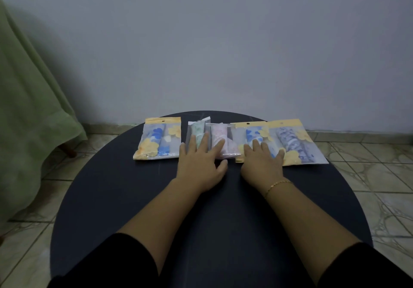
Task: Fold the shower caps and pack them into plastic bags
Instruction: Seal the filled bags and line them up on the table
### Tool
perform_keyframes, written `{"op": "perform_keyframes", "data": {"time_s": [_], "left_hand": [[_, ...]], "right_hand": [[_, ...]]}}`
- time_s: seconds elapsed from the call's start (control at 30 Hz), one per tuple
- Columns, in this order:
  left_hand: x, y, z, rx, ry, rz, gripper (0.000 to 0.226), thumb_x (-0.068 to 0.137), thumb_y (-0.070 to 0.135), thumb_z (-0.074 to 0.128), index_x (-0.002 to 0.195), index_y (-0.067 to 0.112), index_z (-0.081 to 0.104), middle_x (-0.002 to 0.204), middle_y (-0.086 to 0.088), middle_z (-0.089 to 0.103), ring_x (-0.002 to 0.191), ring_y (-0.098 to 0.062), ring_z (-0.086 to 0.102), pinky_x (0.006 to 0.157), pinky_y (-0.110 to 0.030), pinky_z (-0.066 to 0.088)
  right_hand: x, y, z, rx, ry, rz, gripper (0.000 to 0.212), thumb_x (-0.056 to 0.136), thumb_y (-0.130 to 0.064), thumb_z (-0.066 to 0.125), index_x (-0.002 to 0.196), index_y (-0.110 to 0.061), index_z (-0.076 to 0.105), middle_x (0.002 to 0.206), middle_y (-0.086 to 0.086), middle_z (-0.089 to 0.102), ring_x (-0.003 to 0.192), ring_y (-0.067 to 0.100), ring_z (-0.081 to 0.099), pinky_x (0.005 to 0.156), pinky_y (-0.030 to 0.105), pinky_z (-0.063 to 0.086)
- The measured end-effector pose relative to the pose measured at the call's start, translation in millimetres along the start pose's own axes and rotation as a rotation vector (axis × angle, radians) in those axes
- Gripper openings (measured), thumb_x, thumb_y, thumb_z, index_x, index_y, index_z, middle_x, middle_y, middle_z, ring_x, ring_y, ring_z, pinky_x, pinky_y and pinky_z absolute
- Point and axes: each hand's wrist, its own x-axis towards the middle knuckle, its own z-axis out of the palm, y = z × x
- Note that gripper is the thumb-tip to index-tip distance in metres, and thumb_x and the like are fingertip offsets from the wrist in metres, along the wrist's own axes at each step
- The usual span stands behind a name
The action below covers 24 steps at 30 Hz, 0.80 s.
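Packed shower caps lined up in a row across the round dark table (134, 198).

Left hand (199, 165) lies flat, fingers spread, on the green-cap bag (196, 136) and pink-cap bag (220, 141); right hand (261, 161) presses open-palmed on the blue-flowered bag (251, 132), gripping nothing, probably flattening and aligning them.

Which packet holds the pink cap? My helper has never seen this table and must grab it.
On the round dark table, five packets lie in a row at the far edge. The pink cap packet is third from the left, under the left hand fingertips. Its neighbours show green and blue.
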Motion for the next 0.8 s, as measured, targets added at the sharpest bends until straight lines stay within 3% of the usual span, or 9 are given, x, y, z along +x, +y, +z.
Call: {"op": "perform_keyframes", "data": {"time_s": [0.1, 0.27, 0.47, 0.63, 0.7, 0.8], "left_hand": [[2.4, 4.0, 3.8, 0.001, -0.099, -0.001, 0.056, 0.093, 0.059, 0.026, 0.146, 0.045, 0.013, 0.159, 0.000, 0.004, 0.145, -0.031, -0.004, 0.115, -0.054, 0.001], [2.4, 4.7, 8.8, -0.010, -0.109, 0.003, 0.058, 0.093, 0.059, 0.027, 0.147, 0.043, 0.011, 0.159, 0.001, 0.006, 0.145, -0.031, -0.006, 0.116, -0.050, 0.003], [5.5, 10.4, 5.1, -0.036, -0.083, 0.012, 0.060, 0.094, 0.058, 0.028, 0.147, 0.043, 0.006, 0.159, 0.001, 0.002, 0.145, -0.029, -0.005, 0.116, -0.049, 0.001], [3.0, -9.9, -8.1, -0.065, 0.030, -0.069, 0.065, 0.095, 0.032, 0.033, 0.150, 0.030, -0.002, 0.159, -0.001, -0.005, 0.146, -0.027, -0.006, 0.116, -0.044, -0.001], [2.5, -29.2, -13.9, 0.023, 0.010, -0.149, 0.070, 0.093, 0.024, 0.038, 0.151, 0.024, -0.002, 0.159, -0.003, -0.008, 0.145, -0.029, -0.009, 0.116, -0.046, -0.002], [0.1, -59.5, -16.9, 0.096, -0.099, -0.258, 0.070, 0.092, 0.022, 0.040, 0.150, 0.025, 0.001, 0.159, -0.005, -0.010, 0.143, -0.036, -0.013, 0.115, -0.050, -0.002]], "right_hand": [[0.5, 4.7, -0.1, -0.001, -0.004, -0.027, 0.055, 0.095, -0.015, 0.036, 0.147, -0.022, 0.020, 0.158, 0.002, 0.007, 0.145, 0.023, 0.001, 0.109, 0.062, 0.007], [-1.9, 11.9, 0.0, -0.011, -0.013, -0.078, 0.053, 0.097, -0.013, 0.034, 0.147, -0.023, 0.020, 0.159, 0.000, 0.003, 0.146, 0.021, -0.001, 0.110, 0.062, 0.010], [-5.0, 17.8, 2.0, -0.022, 0.062, -0.072, 0.055, 0.096, -0.014, 0.034, 0.148, -0.024, 0.018, 0.159, 0.003, 0.003, 0.146, 0.022, -0.004, 0.111, 0.060, 0.001], [-5.7, 3.2, -2.4, 0.050, 0.185, -0.190, 0.070, 0.087, -0.016, 0.044, 0.149, -0.024, 0.012, 0.159, 0.005, 0.001, 0.146, 0.024, -0.005, 0.116, 0.051, -0.002], [-4.6, -10.3, -5.9, 0.098, 0.157, -0.298, 0.074, 0.086, -0.017, 0.045, 0.149, -0.029, 0.010, 0.159, 0.004, -0.002, 0.145, 0.022, -0.008, 0.116, 0.049, -0.004], [-0.7, -30.6, -3.4, 0.088, 0.079, -0.398, 0.068, 0.090, -0.034, 0.044, 0.148, -0.038, 0.007, 0.159, 0.004, -0.004, 0.145, 0.024, -0.007, 0.115, 0.049, -0.001]]}}
